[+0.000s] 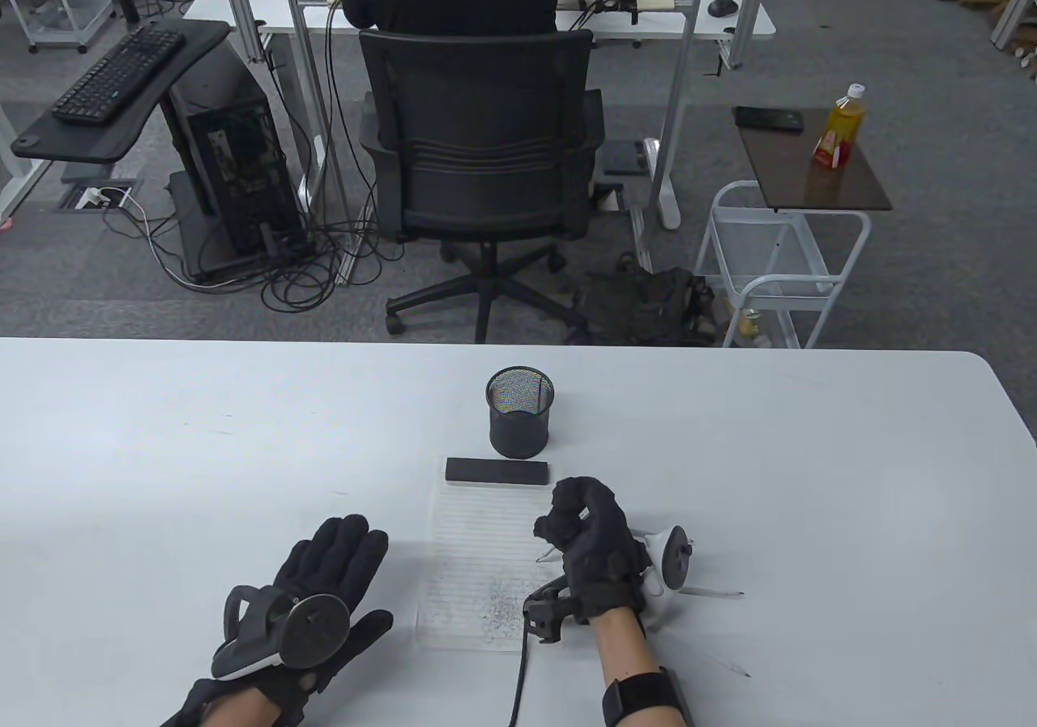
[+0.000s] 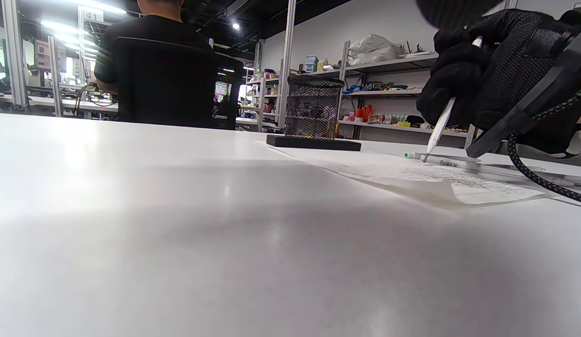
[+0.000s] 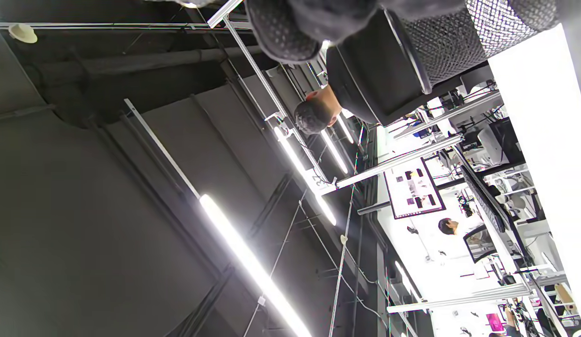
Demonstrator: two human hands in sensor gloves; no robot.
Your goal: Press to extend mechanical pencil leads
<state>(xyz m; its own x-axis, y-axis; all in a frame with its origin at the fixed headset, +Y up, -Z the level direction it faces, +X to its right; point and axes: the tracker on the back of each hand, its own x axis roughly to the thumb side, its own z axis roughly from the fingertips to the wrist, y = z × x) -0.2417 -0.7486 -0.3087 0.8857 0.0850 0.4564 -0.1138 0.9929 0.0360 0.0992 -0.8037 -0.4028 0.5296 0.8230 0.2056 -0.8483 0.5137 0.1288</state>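
Note:
My right hand [image 1: 559,528] grips a white mechanical pencil [image 1: 544,555], held steeply with its tip down over the scribbled part of a lined sheet of paper [image 1: 478,549]. In the left wrist view the right hand [image 2: 482,75] holds the pencil [image 2: 441,125], whose top end shows between the fingers and whose tip hovers just above the paper [image 2: 459,180]. My left hand [image 1: 356,565] lies flat and open on the table, left of the paper, holding nothing. The right wrist view shows only fingertips [image 3: 281,32] and the ceiling.
A black mesh pen cup [image 1: 520,411] stands behind the paper, with a black block [image 1: 496,472] lying on the paper's far edge. Two more white pencils lie on the table right of my right hand, one nearer it [image 1: 713,592] and one nearer me [image 1: 729,666]. Another pencil [image 2: 440,158] lies under the held tip.

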